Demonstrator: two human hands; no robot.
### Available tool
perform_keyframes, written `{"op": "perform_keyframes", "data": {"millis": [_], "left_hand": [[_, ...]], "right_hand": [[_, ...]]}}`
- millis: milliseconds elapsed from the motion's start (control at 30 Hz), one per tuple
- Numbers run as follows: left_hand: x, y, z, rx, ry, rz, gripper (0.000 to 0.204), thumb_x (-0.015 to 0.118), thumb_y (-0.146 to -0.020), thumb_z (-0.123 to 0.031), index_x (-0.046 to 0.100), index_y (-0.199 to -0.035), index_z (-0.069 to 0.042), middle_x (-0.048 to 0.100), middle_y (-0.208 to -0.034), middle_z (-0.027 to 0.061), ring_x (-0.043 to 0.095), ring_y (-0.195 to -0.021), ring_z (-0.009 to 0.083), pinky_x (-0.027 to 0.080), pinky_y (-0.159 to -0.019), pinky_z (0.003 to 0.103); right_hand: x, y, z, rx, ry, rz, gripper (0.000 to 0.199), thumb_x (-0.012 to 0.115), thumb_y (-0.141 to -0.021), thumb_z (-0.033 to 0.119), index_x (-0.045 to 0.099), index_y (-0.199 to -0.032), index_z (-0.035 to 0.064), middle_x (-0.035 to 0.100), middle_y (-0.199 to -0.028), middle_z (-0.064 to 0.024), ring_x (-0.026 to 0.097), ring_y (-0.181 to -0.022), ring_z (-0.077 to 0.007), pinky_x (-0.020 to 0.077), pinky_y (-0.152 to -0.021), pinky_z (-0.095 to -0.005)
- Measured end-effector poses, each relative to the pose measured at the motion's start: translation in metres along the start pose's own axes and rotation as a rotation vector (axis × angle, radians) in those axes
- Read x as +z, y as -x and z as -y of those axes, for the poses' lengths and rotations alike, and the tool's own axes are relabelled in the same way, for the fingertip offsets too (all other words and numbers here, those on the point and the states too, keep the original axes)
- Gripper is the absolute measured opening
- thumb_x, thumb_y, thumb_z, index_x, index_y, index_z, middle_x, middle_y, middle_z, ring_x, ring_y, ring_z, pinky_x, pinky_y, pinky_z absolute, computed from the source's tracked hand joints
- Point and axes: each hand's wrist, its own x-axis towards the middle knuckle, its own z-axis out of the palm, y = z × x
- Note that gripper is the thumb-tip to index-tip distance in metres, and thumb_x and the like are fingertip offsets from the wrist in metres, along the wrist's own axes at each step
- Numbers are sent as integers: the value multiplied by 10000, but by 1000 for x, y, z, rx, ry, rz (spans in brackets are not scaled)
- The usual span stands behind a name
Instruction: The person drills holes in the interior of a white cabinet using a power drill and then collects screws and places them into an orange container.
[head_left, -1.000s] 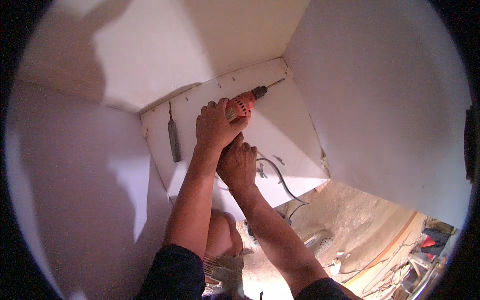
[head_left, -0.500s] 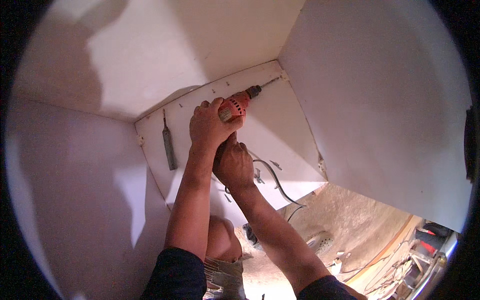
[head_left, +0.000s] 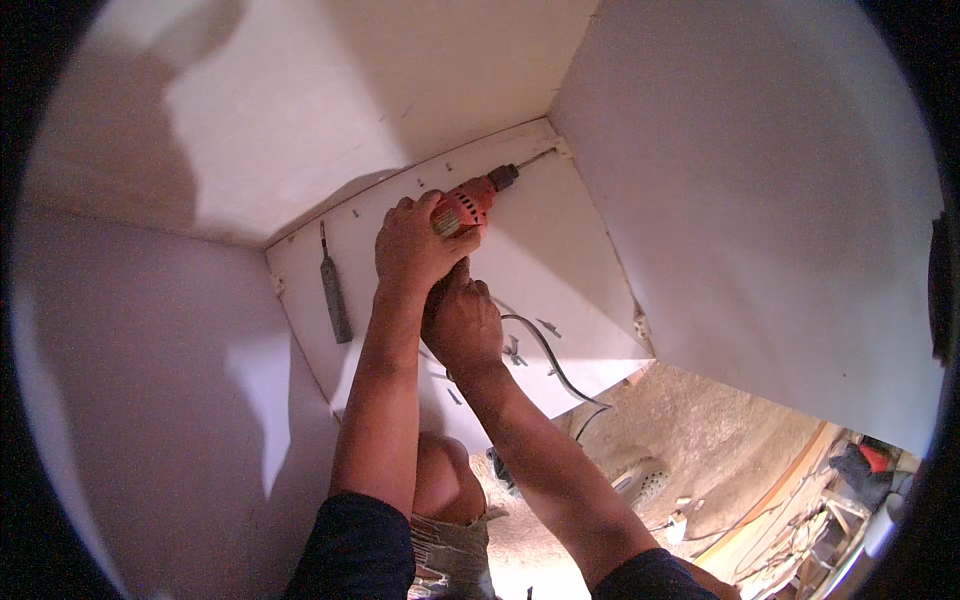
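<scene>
A red power drill (head_left: 468,203) with a black chuck points up and to the right. Its long bit ends at the small white corner bracket (head_left: 562,149) in the far right corner of the white panel (head_left: 540,240). My left hand (head_left: 418,240) is wrapped round the drill's body from behind and the left. Below it, my right hand (head_left: 464,318) grips the dark handle, which its fingers mostly hide. From near the handle a black cord (head_left: 548,352) curves down over the panel's near edge. To the left lies a screwdriver (head_left: 334,292) with a grey-green handle.
Pale upright panels stand to the left (head_left: 170,370), right (head_left: 740,200) and back (head_left: 290,110). Small screws or plugs (head_left: 514,350) lie scattered on the white panel. Beyond its near edge are a brown floor (head_left: 700,420), a perforated clog (head_left: 642,482) and cluttered tools and cables at lower right.
The view has shifted slightly, so the drill, both hands and the panel appear a little further left. Both hands keep their hold, and the bit stays at the corner bracket.
</scene>
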Motion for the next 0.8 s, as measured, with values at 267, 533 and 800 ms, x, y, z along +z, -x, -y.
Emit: {"op": "perform_keyframes", "data": {"millis": [267,533,800], "left_hand": [[-4,2,1,2,-19,5,829,885,-677,-567,684,-1308,-69,702,-1150,229,689,-1088,423,573,-941,513],[-5,-2,-2,-12,44,52,838,862,-654,-635,688,-1282,-109,692,-1136,190,689,-1067,398,582,-916,517],[8,-3,13,45,11,-10,839,869,-645,-613,690,-1287,-104,700,-1098,197,696,-1059,407,582,-908,527]], "right_hand": [[7,3,3,58,-38,18,747,643,-979,307,357,-1413,-230,702,-1003,-300,721,-867,-418,646,-723,-492],[16,2,-5,2,19,-92,731,662,-949,275,389,-1400,-231,712,-990,-307,713,-777,-399,633,-670,-481],[9,2,6,37,-1,-103,704,658,-951,269,408,-1403,-208,719,-931,-293,711,-758,-396,628,-654,-488]]}}
